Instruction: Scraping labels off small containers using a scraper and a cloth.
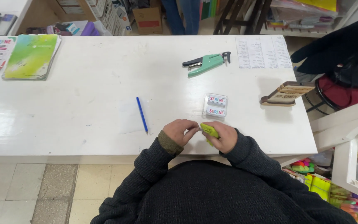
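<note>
Hands meet at near tabletop (pixel 104 124) edge. Right hand (pixel 224 136) grip clamped on yellow-green highlighter (pixel 209 130); left hand (pixel 180 130) fingertips pinch its end, cap apparently not yet off. Eraser pack (pixel 216 105) just beyond grip, blue pen (pixel 142 114) left, untouched.
</note>
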